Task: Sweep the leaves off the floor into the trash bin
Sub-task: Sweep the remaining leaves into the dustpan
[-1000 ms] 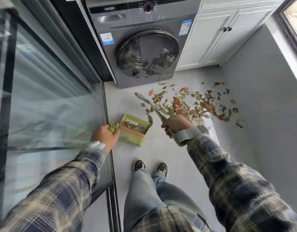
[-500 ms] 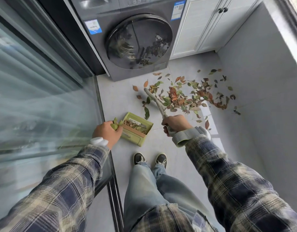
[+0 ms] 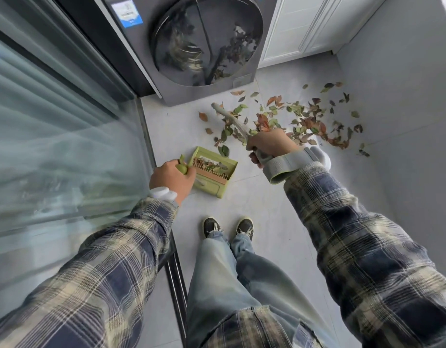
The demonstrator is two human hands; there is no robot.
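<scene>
Grey tiled floor (image 3: pixel 267 202): leaves (image 3: pixel 304 121) lay scattered at 1 o'clock from the person's shoes (image 3: pixel 211 227), a few inside the green dustpan (image 3: pixel 218 192) at 11 o'clock. Right hand (image 3: pixel 269 144) clenched the broom (image 3: pixel 232 119), which reached among the leaves; left hand (image 3: pixel 171 179) gripped the dustpan's handle. Washing machine (image 3: pixel 206 41) stood at 12 o'clock.

- I find the washing machine (image 3: pixel 206 41) at top centre, the cabinet (image 3: pixel 292 28) to its right.
- The leaves (image 3: pixel 263 120) lie on the floor (image 3: pixel 267 209) centre-right, before the machine.
- The dustpan (image 3: pixel 218 189) is left of them, above my shoes (image 3: pixel 244 226).
</scene>
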